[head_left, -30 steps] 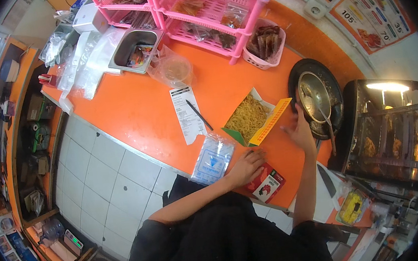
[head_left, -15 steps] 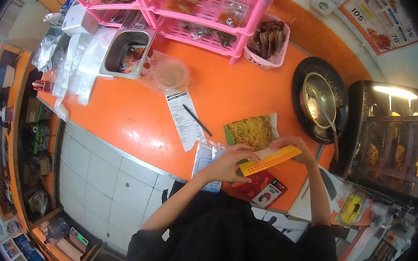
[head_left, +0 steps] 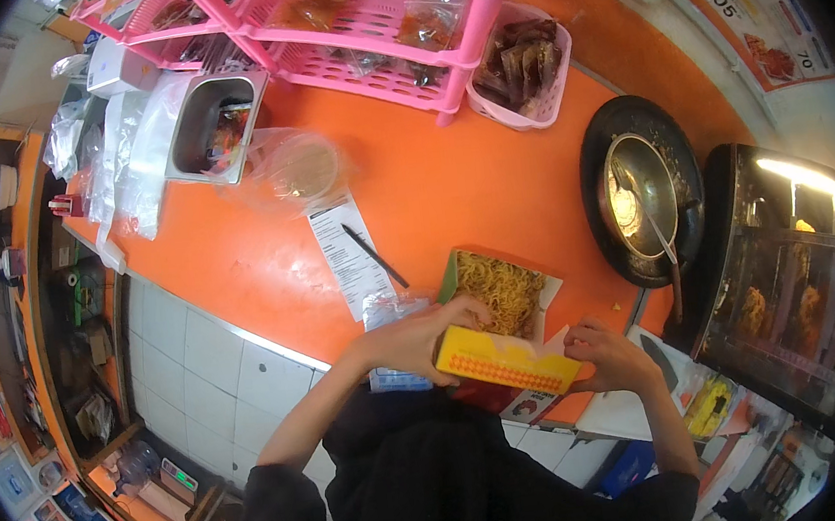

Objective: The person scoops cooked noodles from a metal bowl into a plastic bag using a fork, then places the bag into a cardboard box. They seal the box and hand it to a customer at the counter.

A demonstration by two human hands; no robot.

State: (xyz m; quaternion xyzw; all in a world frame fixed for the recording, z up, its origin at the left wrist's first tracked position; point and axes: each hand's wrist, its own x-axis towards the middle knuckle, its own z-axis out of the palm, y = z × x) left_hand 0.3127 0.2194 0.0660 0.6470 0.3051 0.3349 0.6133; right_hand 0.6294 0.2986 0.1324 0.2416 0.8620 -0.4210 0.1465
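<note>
An open paper takeaway box (head_left: pixel 507 357) stands at the counter's near edge, its yellow printed panel facing me. Fried noodles (head_left: pixel 493 288) fill it, and its green side shows at the left. With thumb and fingers bent round the panel's left end, my left hand (head_left: pixel 425 338) grips the box. My right hand (head_left: pixel 616 354) pinches the white flap at the panel's right corner. A clear plastic packet (head_left: pixel 392 308) lies beside my left hand. Partly hidden beneath the box is a red printed card (head_left: pixel 491 396).
Left of the box lie a paper slip (head_left: pixel 335 258) and a black pen (head_left: pixel 375 257). A black wok with a strainer (head_left: pixel 632 195) stands at the right, beside a lit glass display case (head_left: pixel 782 286). Pink racks (head_left: pixel 348 61), a pink basket (head_left: pixel 525 120) and a metal tray (head_left: pixel 179 133) line the back.
The yellow panel has tipped and now shows more of its printed face. My left hand has closed round its left end. My right hand has moved lower, and the view has shifted.
</note>
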